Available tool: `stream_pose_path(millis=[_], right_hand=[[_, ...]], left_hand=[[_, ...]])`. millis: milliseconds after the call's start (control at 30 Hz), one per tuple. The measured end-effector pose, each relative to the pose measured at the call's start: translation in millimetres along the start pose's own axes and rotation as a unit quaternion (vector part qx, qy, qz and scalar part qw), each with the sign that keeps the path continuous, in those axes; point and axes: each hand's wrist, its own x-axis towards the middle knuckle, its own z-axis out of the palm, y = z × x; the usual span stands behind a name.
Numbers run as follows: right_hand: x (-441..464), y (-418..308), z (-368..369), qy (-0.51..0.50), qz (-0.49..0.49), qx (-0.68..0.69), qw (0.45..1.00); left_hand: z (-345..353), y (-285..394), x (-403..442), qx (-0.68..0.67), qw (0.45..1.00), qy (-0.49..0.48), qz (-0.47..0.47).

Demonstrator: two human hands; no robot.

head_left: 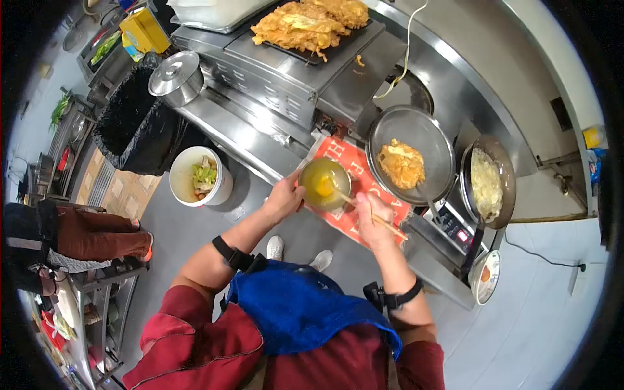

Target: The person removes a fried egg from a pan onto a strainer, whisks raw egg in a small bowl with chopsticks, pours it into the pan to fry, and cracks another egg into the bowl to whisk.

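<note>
My left hand (284, 197) grips the rim of a metal bowl (311, 171) on its left side. Inside the bowl lies raw egg (323, 186) with a bright yellow yolk. My right hand (375, 221) is closed round a pair of chopsticks (393, 229), whose tips dip into the egg. Under the bowl a red printed cloth or mat (359, 170) covers part of the counter. Just right of it, a large round strainer (437, 133) holds a fried egg piece (402, 164). Farther right, a wok (507, 185) contains pale frying egg (485, 185) in oil.
An induction cooker (459, 227) sits by the wok, with a bowl holding an egg (485, 274) below. A tray of fried egg (305, 27) stands at the back. Left are a lidded pot (177, 77), a black-lined bin (130, 123) and a white bucket (218, 188). Another person (97, 237) stands far left.
</note>
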Motion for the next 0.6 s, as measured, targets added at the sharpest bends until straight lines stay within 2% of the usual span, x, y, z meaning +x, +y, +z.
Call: stream_pose_path(millis=[100,133,167,233,267,367,500,567,600], right_hand=[[3,-18,-16,0.035,0.013,0.035,0.999],[9,-29,-20,0.043,0.008,0.096,0.994],[6,-22,-12,0.046,0.007,0.097,0.994],[-4,-2,5,-0.010,-0.007,0.048,0.999],[-4,-3,3,0.004,0.013,0.052,0.999],[3,-26,-14,0.050,-0.013,0.115,0.992],[-8,-3,1,-0.001,-0.015,0.024,1.000],[-9,-11,-8,-0.030,0.022,0.057,0.998],[-5,-24,-14,0.004,0.023,0.070,0.997]], left_hand=[[1,-6,-1,0.001,1.000,0.001,-0.015],[-1,-6,1,0.013,1.000,-0.001,-0.005],[-1,-2,-1,0.016,1.000,-0.002,-0.004],[-1,11,-5,0.026,0.999,0.009,-0.018],[-2,15,-2,0.025,1.000,0.012,-0.012],[-3,9,-6,0.035,0.999,0.004,-0.001],[-3,6,-2,0.028,1.000,0.001,0.013],[-4,4,-6,0.035,0.999,0.000,-0.001],[-4,3,-4,0.037,0.999,-0.005,0.002]])
